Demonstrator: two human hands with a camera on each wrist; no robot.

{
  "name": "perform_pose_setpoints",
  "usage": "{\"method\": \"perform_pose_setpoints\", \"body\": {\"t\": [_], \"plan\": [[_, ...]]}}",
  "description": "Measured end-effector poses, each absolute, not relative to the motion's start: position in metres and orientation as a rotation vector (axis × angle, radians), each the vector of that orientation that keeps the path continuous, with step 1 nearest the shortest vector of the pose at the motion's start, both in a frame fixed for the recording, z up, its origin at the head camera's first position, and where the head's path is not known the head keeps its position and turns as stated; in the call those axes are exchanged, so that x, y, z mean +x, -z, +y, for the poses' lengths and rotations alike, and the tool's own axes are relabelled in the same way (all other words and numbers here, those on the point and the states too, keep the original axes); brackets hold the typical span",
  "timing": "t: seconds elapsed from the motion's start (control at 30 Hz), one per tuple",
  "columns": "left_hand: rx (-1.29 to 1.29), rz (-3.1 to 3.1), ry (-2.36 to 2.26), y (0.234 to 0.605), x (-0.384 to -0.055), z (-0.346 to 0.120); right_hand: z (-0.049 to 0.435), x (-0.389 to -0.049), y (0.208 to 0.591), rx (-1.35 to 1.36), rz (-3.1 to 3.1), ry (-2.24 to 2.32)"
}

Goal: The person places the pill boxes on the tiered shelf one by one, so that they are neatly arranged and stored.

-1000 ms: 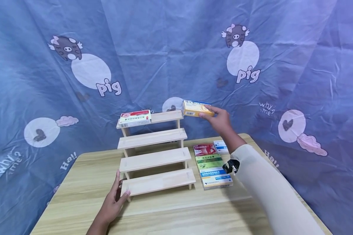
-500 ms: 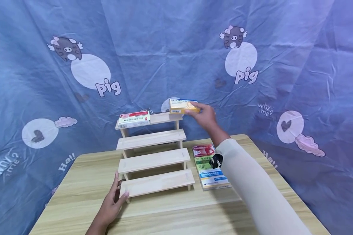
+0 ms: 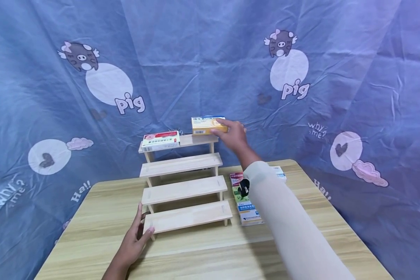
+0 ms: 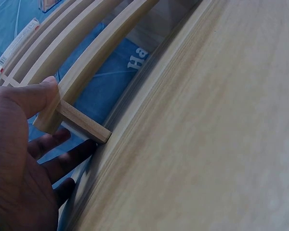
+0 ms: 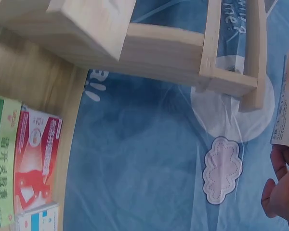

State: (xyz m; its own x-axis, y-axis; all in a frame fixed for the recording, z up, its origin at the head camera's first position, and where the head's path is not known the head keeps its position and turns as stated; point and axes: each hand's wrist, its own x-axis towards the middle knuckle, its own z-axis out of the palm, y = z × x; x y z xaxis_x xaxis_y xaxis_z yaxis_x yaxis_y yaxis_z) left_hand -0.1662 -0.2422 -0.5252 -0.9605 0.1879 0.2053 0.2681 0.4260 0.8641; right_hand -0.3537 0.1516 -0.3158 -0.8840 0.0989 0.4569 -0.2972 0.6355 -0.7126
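A wooden four-step display stand stands on the table. My left hand holds the left end of its lowest step; in the left wrist view the thumb presses on the step end and the fingers reach below it. My right hand pinches a yellow-and-white medicine box by its right end, at the right part of the top step. Whether that box touches the step, I cannot tell. At the left of the top step lies a white-and-red medicine box.
Right of the stand, several medicine boxes lie on the table: a red box, a green box and a blue-and-white box, partly covered by the right sleeve. A blue printed cloth hangs behind.
My right hand has carried the yellow-and-white medicine box leftward, from beyond the stand's right side to the top step. My left hand has stayed on the lowest step.
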Motion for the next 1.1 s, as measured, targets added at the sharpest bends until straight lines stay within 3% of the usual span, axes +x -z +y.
{"method": "perform_pose_setpoints", "body": {"t": [1.1], "plan": [[-0.395,-2.592,1.613,0.522,-0.166,-0.241,0.114,-0.355,0.335,0.156,-2.511,-1.113]]}}
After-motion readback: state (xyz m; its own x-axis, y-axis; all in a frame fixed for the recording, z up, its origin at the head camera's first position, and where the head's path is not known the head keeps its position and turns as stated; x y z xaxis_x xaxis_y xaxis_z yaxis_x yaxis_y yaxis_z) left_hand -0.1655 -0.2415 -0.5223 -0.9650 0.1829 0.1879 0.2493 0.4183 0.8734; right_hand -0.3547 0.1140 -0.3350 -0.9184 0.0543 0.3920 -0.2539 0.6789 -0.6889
